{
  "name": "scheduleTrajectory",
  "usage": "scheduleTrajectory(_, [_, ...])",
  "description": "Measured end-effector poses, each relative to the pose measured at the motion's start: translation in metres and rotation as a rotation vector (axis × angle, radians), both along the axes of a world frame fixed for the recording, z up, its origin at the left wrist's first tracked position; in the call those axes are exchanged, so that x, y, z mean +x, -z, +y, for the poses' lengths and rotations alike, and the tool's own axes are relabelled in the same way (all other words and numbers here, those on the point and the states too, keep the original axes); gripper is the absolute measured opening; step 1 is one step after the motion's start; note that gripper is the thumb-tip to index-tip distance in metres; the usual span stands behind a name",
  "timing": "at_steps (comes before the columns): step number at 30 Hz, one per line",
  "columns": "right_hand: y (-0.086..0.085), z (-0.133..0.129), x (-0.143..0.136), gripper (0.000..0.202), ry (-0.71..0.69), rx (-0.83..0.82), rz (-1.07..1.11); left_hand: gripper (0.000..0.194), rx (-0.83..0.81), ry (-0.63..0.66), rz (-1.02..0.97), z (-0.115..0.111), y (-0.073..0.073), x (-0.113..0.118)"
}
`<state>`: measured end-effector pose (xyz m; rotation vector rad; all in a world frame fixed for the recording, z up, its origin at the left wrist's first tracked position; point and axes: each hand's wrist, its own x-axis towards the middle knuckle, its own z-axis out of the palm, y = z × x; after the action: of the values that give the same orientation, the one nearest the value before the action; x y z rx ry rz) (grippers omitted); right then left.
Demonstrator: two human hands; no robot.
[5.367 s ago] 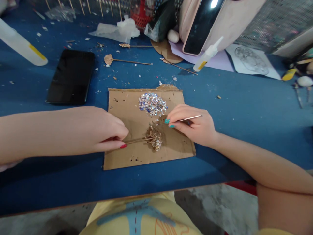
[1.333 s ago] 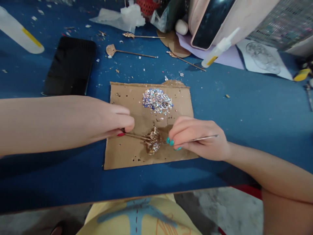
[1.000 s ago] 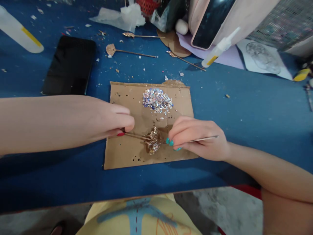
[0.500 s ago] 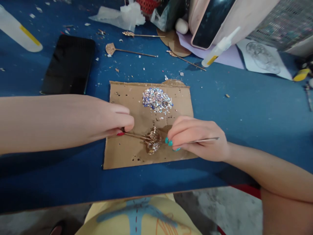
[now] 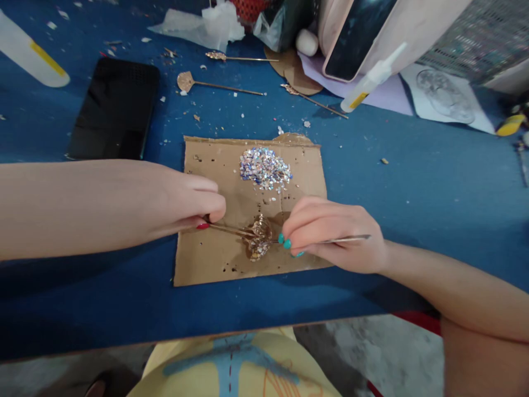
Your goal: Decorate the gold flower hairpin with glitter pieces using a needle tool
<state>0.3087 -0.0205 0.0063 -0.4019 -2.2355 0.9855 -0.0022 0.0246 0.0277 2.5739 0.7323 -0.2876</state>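
My left hand [image 5: 194, 204] pinches the stem of a metal hairpin, whose ornate head [image 5: 260, 240] lies over a cardboard sheet [image 5: 215, 264]. Pale shiny chips cover part of the lower side of that head. From the right, my right hand [image 5: 330, 231] is closed round a thin metal tool [image 5: 349, 239], its tip end close to the ornament. Whether the tip touches is too small to tell. A heap of iridescent chips [image 5: 264, 167] sits on the cardboard above both hands.
A black phone [image 5: 115, 110] lies at the upper left, near a white bottle [image 5: 33, 52]. Beyond the cardboard are more hairpins [image 5: 227, 87], a small glue bottle [image 5: 372, 82], crumpled plastic [image 5: 206, 27] and a printed sheet [image 5: 446, 96].
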Motion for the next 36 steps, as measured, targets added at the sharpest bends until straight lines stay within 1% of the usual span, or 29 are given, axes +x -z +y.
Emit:
scheduleTrajectory(6, [-0.0018,0.0001,-0.0011,0.018,0.009,0.015,-0.004,0.028,0.006,0.017,0.003,0.0003,0.0007,-0.0014])
scheduleTrajectory(13, [-0.0019,-0.0009,-0.0029,0.015,0.0,0.012,-0.004,0.026,0.015,0.019,-0.017,0.0004,0.0012,-0.0023])
scheduleTrajectory(25, [-0.0027,-0.0007,-0.0028,0.018,0.009,0.028,-0.019,0.024,0.027,0.038,-0.06,0.0,0.0026,-0.0027])
scheduleTrajectory(36, [-0.0009,-0.0012,-0.0025,0.009,0.06,0.033,-0.006,0.027,0.002,0.019,-0.032,-0.0007,0.0008,-0.0036])
